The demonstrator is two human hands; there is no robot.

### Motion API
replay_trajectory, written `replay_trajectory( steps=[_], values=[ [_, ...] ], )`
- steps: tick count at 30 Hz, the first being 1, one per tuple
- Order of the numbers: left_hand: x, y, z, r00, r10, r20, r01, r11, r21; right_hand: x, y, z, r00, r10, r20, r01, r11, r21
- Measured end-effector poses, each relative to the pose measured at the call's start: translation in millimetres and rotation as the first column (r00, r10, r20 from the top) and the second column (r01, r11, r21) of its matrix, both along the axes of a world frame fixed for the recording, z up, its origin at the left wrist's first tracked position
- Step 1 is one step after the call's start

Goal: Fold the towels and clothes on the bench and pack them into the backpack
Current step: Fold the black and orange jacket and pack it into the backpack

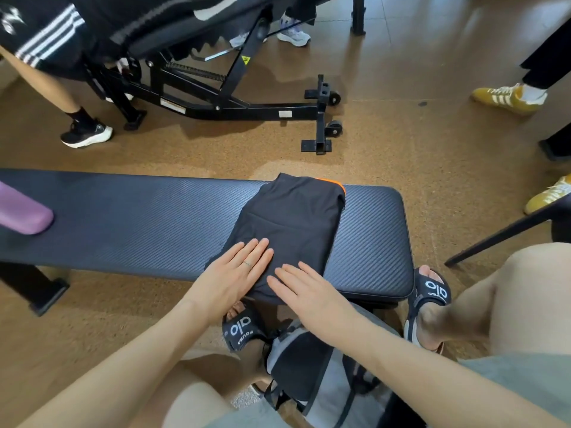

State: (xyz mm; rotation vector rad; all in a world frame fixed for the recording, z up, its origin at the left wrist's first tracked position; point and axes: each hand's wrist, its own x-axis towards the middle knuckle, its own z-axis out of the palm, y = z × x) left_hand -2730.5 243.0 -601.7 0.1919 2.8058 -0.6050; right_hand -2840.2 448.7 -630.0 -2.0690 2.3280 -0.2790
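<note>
A folded black garment (293,217) with an orange edge at its far corner lies on the right part of the black padded bench (139,217). My left hand (238,270) lies flat on the garment's near left corner, fingers straight, a ring on one finger. My right hand (306,288) presses flat on the near edge beside it. A grey and black backpack (309,369) stands on the floor between my legs, just below the bench's near edge.
A purple rolled item (21,211) rests at the bench's far left. A black adjustable gym bench frame (234,100) stands behind on the cork floor. Other people's feet show at upper left (86,135) and right (506,95). A dark bar (500,236) slants at right.
</note>
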Motion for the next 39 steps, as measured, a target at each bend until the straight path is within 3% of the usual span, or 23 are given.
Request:
replay_trajectory(
  steps=[3,7,10,15,20,22,24,26,29,30,32,33,37,39],
  values=[
    [0.5,7.9,9.2,0.997,-0.04,0.066,0.034,0.996,0.085,-19.1,23.7,3.2,0.997,0.049,0.058,-0.05,0.999,0.005],
    [-4.9,34.6,31.0,0.997,-0.066,0.042,0.057,0.978,0.199,-41.0,55.5,6.7,0.991,0.093,0.097,-0.094,0.996,0.003],
    [-7.5,48.5,37.7,0.998,-0.012,0.062,-0.01,0.939,0.343,-58.2,77.3,8.4,0.993,0.1,0.063,-0.105,0.991,0.083],
    [-31.4,51.6,57.9,0.983,0.053,0.177,-0.118,0.918,0.378,-77.2,66.8,8.5,0.994,0.045,0.1,-0.058,0.99,0.126],
    [-38.3,30.6,65.7,0.965,0.104,0.241,-0.219,0.823,0.523,-92.2,51.1,11.4,0.985,0.048,0.165,-0.08,0.978,0.195],
    [-37.0,20.0,68.1,0.964,0.122,0.238,-0.244,0.762,0.6,-96.8,49.6,14.4,0.963,0.033,0.268,-0.079,0.983,0.164],
    [-33.0,7.0,67.2,0.956,0.177,0.236,-0.292,0.673,0.679,-101.7,48.8,20.4,0.896,0.006,0.443,-0.036,0.998,0.059],
    [-26.7,-6.5,65.0,0.911,0.271,0.31,-0.408,0.495,0.767,-108.0,48.6,26.7,0.812,-0.014,0.584,0.03,0.999,-0.017],
    [-18.7,-18.0,65.9,0.793,0.328,0.513,-0.529,-0.044,0.847,-121.0,43.7,33.0,0.646,-0.153,0.748,0.173,0.984,0.052],
    [-17.9,-19.1,66.2,0.77,0.346,0.536,-0.525,-0.134,0.841,-126.6,40.0,35.4,0.537,-0.215,0.816,0.242,0.966,0.095],
    [-21.1,-18.0,63.2,0.76,0.375,0.532,-0.514,-0.154,0.844,-138.0,32.5,40.0,0.297,-0.268,0.917,0.308,0.935,0.173],
    [-24.6,-16.5,59.4,0.764,0.384,0.519,-0.507,-0.14,0.85,-144.5,29.0,41.2,0.243,-0.278,0.929,0.319,0.928,0.194],
    [-43.5,-10.2,37.6,0.759,0.532,0.375,-0.435,-0.015,0.9,-165.5,16.3,43.1,0.115,-0.398,0.91,0.33,0.879,0.343],
    [-53.9,-5.4,29.8,0.704,0.621,0.343,-0.385,-0.073,0.92,-172.0,7.9,44.3,0.091,-0.448,0.889,0.341,0.853,0.395]
  ],
)
